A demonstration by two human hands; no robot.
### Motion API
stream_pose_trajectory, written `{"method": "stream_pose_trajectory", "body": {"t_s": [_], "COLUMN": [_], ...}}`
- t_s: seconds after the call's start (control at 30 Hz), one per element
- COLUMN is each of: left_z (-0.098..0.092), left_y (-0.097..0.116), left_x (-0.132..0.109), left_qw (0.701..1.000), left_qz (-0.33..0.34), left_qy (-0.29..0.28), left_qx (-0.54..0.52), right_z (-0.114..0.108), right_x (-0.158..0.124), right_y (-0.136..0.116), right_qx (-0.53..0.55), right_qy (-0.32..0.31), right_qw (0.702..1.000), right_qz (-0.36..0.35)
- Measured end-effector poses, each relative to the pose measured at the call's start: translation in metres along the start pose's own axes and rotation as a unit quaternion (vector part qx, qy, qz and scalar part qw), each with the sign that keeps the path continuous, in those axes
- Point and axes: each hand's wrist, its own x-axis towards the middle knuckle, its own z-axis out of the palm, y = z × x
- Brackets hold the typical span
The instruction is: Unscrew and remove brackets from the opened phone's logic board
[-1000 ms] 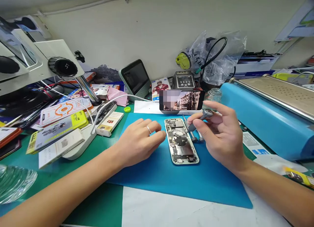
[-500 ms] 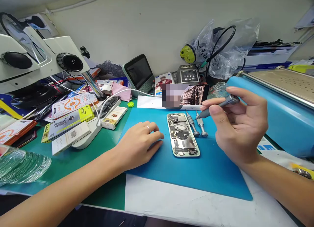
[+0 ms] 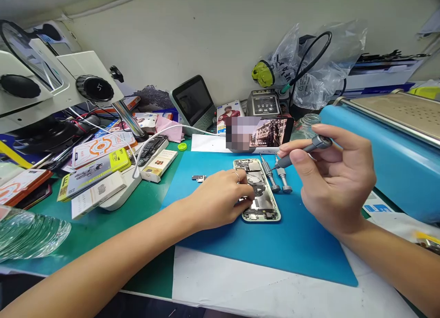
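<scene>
An opened phone [image 3: 266, 201] lies on the blue mat [image 3: 288, 244] with its inner parts bare. My left hand [image 3: 223, 194], a ring on one finger, curls over the phone's left edge. Its fingertips rest on the phone and are partly hidden. Between the thumb and fingers of my right hand [image 3: 337, 180], a grey precision screwdriver [image 3: 299, 154] slants down to the left, its tip in the air above the screwdrivers on the mat. Two more screwdrivers [image 3: 270, 173] lie right of the phone. A small dark-and-silver part [image 3: 198, 178] sits left of my left hand.
A phone playing a video [image 3: 271, 132] leans behind the mat. Boxes [image 3: 160, 166] and a white cable crowd the left side beneath a microscope [image 3: 68, 79]. At the right stands a blue machine [image 3: 371, 162]. A clear bottle [image 3: 30, 235] is at the near left.
My left hand has moved right from the mat onto the phone's left edge, and the small part shows where it was. My right hand has barely moved.
</scene>
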Motion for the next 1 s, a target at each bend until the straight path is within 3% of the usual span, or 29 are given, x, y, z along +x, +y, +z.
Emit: {"method": "stream_pose_trajectory", "body": {"t_s": [1.0], "left_z": [-0.0061], "left_y": [0.0047], "left_x": [0.0062], "left_qw": [0.998], "left_qz": [-0.005], "left_qy": [-0.035], "left_qx": [-0.044], "right_z": [-0.0041], "right_x": [-0.0021], "right_y": [0.0053], "right_qx": [0.012], "right_qy": [-0.038], "right_qw": [0.999], "right_qz": [0.018]}}
